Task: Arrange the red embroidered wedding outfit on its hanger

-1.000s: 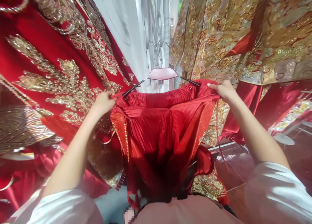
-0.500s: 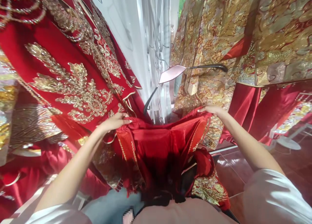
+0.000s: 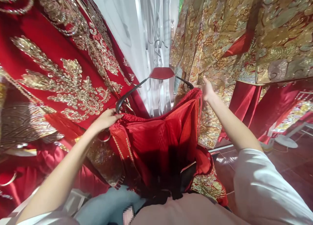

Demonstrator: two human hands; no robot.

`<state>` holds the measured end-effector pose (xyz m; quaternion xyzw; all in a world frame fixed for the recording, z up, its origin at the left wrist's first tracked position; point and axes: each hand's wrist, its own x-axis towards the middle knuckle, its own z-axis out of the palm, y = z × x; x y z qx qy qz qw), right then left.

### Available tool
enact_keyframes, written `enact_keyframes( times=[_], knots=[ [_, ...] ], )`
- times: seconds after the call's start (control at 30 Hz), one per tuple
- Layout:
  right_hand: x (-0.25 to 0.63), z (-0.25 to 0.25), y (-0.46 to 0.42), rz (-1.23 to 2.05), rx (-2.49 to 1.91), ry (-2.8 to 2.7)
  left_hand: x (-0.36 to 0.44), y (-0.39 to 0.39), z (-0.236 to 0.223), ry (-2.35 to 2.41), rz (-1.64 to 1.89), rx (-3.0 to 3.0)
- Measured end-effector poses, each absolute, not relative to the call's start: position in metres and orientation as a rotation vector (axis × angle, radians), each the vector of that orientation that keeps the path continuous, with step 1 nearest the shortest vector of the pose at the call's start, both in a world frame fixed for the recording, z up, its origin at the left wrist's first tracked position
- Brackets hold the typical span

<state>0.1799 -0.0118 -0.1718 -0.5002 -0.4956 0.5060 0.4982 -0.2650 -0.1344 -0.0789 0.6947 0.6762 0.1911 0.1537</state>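
Note:
A red garment (image 3: pixel 151 137) with a gathered waistband and gold-beaded orange-red panels hangs spread out in front of me. My left hand (image 3: pixel 107 119) is closed on the left end of its waistband, beside the lower end of a dark hanger (image 3: pixel 129 93). This hanger has a red middle plate and a metal hook. Its right arm meets the waistband's raised right corner. There, my right hand (image 3: pixel 207 89) has its thumb stretched up, apart from the cloth, while its fingers, partly hidden, touch the corner.
On the left hangs a red garment with gold beaded embroidery (image 3: pixel 73 84). Gold patterned garments (image 3: pixel 220 29) hang on the right. White drapery (image 3: pixel 122 26) stands between them. A red and gold embroidered piece (image 3: pixel 210 186) lies low near my body, above a reddish tiled floor (image 3: pixel 286 163).
The hanger has turned from tilted to nearly level, and its plate now shows red. The garment's right corner has risen to the hanger's end. My right hand has moved up, its thumb now raised.

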Motion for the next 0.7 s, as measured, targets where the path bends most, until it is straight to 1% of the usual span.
enact_keyframes(
  times=[0.1, 0.17, 0.3, 0.47, 0.57, 0.7],
  knots=[
    [0.163, -0.175, -0.002, 1.52, -1.118, -1.046, -0.265, -0.135, -0.078, 1.956, 0.574, 1.962],
    [0.157, -0.177, -0.001, 1.601, -1.103, -0.962, -0.262, -0.137, -0.075, 2.005, 0.547, 1.953],
    [0.156, -0.179, -0.004, 1.683, -1.105, -0.9, -0.253, -0.141, -0.067, 2.073, 0.474, 1.983],
    [0.152, -0.177, -0.004, 1.752, -1.14, -0.981, -0.254, -0.136, -0.056, 2.11, 0.33, 2.027],
    [0.142, -0.179, 0.008, 1.82, -1.119, -1.031, -0.259, -0.129, -0.056, 2.098, 0.307, 2.032],
    [0.125, -0.184, 0.034, 1.769, -1.207, -0.9, -0.257, -0.126, -0.056, 2.181, 0.206, 2.027]
  ],
)
